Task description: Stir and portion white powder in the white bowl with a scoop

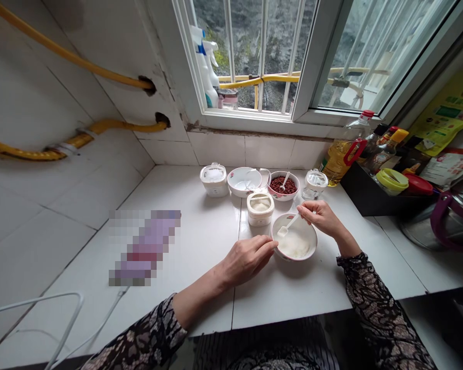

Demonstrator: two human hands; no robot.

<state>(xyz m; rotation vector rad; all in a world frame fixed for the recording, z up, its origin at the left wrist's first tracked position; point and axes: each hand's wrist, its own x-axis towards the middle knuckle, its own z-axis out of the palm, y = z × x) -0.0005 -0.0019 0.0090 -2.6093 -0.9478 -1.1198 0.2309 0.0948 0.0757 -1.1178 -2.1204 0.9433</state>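
The right fingers pinch the white spoon by its handle; the left fingers, nearly closed, touch the bowl's rim.

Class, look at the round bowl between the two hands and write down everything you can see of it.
The round bowl is white and glossy, probably ceramic, with a thin dark rim and a pinkish motif on its far inner wall. It sits upright on the white counter, partly filled with a pale, grainy substance. The left hand's fingertips touch its left rim; the right hand holds a white spoon reaching over its far side into it.
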